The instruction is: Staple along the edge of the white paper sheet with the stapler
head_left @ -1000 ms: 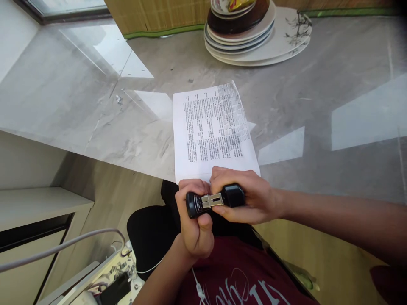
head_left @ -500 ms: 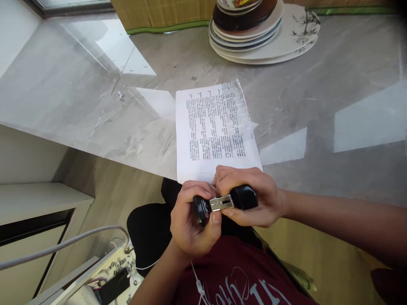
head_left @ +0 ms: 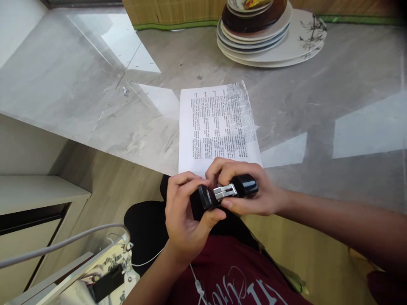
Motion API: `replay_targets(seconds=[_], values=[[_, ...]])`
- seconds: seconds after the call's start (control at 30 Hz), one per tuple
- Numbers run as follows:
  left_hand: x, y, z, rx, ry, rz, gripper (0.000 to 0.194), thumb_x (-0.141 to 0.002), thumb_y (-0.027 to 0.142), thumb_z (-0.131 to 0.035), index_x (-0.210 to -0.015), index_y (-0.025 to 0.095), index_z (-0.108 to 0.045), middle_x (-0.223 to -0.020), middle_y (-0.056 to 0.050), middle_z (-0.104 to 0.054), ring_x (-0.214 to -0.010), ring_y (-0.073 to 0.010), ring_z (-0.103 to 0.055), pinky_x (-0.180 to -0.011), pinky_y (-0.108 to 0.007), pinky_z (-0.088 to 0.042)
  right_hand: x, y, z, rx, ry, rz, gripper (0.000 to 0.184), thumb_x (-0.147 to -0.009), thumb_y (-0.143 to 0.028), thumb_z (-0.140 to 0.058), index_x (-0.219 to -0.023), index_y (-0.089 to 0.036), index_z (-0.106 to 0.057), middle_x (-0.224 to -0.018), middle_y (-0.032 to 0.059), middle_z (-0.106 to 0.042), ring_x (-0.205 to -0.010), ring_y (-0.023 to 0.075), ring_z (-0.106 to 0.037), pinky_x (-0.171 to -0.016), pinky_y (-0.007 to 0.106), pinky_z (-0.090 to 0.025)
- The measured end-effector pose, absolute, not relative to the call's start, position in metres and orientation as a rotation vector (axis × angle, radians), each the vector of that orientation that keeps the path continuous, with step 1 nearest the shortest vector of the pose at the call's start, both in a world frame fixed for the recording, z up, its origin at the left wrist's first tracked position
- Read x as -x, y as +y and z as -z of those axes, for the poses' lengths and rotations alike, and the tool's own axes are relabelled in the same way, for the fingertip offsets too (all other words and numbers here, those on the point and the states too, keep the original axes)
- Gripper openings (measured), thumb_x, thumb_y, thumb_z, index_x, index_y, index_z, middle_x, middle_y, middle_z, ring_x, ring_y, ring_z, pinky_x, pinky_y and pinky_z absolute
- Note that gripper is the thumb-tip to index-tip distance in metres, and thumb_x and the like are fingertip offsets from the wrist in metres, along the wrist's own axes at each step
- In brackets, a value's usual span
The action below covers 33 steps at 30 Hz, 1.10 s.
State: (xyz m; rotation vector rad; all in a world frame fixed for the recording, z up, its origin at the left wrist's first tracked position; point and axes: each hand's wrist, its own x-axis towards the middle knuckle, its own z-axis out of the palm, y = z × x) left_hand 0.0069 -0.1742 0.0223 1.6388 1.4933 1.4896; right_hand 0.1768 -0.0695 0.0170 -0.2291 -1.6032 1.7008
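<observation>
Black stapler (head_left: 226, 192), being gripped by the right hand (head_left: 266, 192) above the lap near the table's (head_left: 149, 135) edge, left hand (head_left: 182, 218) curling loosely around its other end, whether gripping one cannot tell, printed sheet (head_left: 219, 123) lying just beyond, stacked plates (head_left: 254, 40) resting farther back.

Looks from the wearer's head, forward and steeply down, over the maroon shirt (head_left: 229, 271) at six o'clock and onto the grey marbled tabletop (head_left: 143, 135), with the lower part of the printed booklet (head_left: 218, 123) at the centre. Sits close above both bare hands, with the left hand (head_left: 184, 212) between six and seven o'clock and the right hand (head_left: 254, 195) at four. Reaches in one wide sweep from the floor (head_left: 104, 176) between eight and nine o'clock to the farther plate stack (head_left: 254, 44) near one, cropped by the upper edge.
</observation>
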Motion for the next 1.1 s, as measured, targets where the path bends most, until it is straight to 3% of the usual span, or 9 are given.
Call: replay_targets(seconds=[0.13, 0.3, 0.53, 0.77, 0.83, 0.93, 1.03, 1.1], values=[[-0.007, -0.178, -0.023, -1.652, 1.581, -1.466, 0.046, -0.092, 0.052, -0.08, -0.126, 0.023, -0.07, -0.112, -0.008, -0.065, -0.107, -0.0234, -0.063, -0.092, -0.038, -0.057, -0.176, -0.074, -0.022, 0.363, -1.601, -1.684, 0.026, -0.086, -0.019, -0.086, -0.09, -0.019, -0.061, -0.093, 0.0027, -0.067, -0.08, 0.0144, -0.064, -0.071, 0.028, -0.053], [-0.009, -0.182, -0.026, -1.612, 1.583, -1.414, 0.049, -0.093, 0.053, -0.079, -0.129, 0.023, -0.068, -0.113, -0.007, -0.065, -0.102, -0.0207, -0.064, -0.09, -0.034, -0.056, -0.177, -0.078, -0.025, 0.445, -1.683, -1.651, 0.026, -0.082, -0.012, -0.083, -0.105, -0.018, -0.072, -0.097, 0.0049, -0.074, -0.081, 0.0165, -0.069, -0.07, 0.03, -0.055], [-0.012, -0.181, -0.027, -1.677, 1.59, -1.435, 0.042, -0.096, 0.047, -0.077, -0.127, 0.022, -0.067, -0.11, -0.007, -0.064, -0.099, -0.021, -0.065, -0.087, -0.034, -0.058, -0.177, -0.078, -0.025, 0.442, -1.716, -1.685, 0.028, -0.073, -0.007, -0.078, -0.098, -0.019, -0.072, -0.093, 0.0035, -0.072, -0.078, 0.0157, -0.066, -0.069, 0.029, -0.054], [-0.007, -0.183, -0.031, -1.642, 1.486, -1.469, 0.041, -0.095, 0.046, -0.079, -0.127, 0.022, -0.068, -0.114, -0.008, -0.066, -0.104, -0.0221, -0.068, -0.088, -0.033, -0.06, -0.175, -0.071, -0.027, 0.349, -1.731, -1.824, 0.06, -0.077, -0.016, -0.084, -0.135, -0.021, -0.068, -0.115, 0.0076, -0.074, -0.098, 0.02, -0.072, -0.082, 0.033, -0.061], [-0.002, -0.18, -0.03, -1.658, 1.525, -1.473, 0.049, -0.098, 0.051, -0.073, -0.137, 0.022, -0.065, -0.123, -0.011, -0.066, -0.111, -0.0248, -0.068, -0.092, -0.037, -0.061, -0.184, -0.069, -0.038, 0.445, -1.782, -1.831, 0.055, -0.083, -0.019, -0.083, -0.136, -0.021, -0.07, -0.117, 0.0079, -0.077, -0.1, 0.02, -0.074, -0.084, 0.033, -0.061], [0.006, -0.168, -0.02, -1.95, 1.598, -1.351, 0.074, -0.098, 0.058, -0.07, -0.157, 0.02, -0.05, -0.145, -0.019, -0.061, -0.133, -0.0335, -0.063, -0.111, -0.05, -0.056, -0.219, -0.06, -0.062, 0.782, -1.898, -1.756, 0.042, -0.09, -0.028, -0.083, -0.131, -0.022, -0.075, -0.112, 0.0069, -0.08, -0.094, 0.02, -0.075, -0.079, 0.032, -0.062], [0.009, -0.154, -0.003, -2.373, 1.585, -0.837, 0.093, -0.092, 0.06, -0.076, -0.165, 0.019, -0.037, -0.166, -0.021, -0.047, -0.156, -0.0443, -0.042, -0.126, -0.067, -0.037, -0.271, -0.048, -0.081, 1.194, -2.192, -1.258, 0.033, -0.091, -0.033, -0.081, -0.123, -0.024, -0.078, -0.115, 0.009, -0.078, -0.099, 0.0258, -0.074, -0.082, 0.038, -0.06], [0.006, -0.149, 0.008, -2.495, 1.608, -0.583, 0.091, -0.094, 0.048, -0.078, -0.167, 0.019, -0.034, -0.173, -0.017, -0.038, -0.161, -0.0464, -0.031, -0.128, -0.071, -0.031, -0.299, -0.042, -0.086, 1.386, -2.374, -0.855, 0.028, -0.092, -0.031, -0.077, -0.118, -0.024, -0.081, -0.109, 0.0106, -0.076, -0.093, 0.0281, -0.074, -0.079, 0.041, -0.058]])
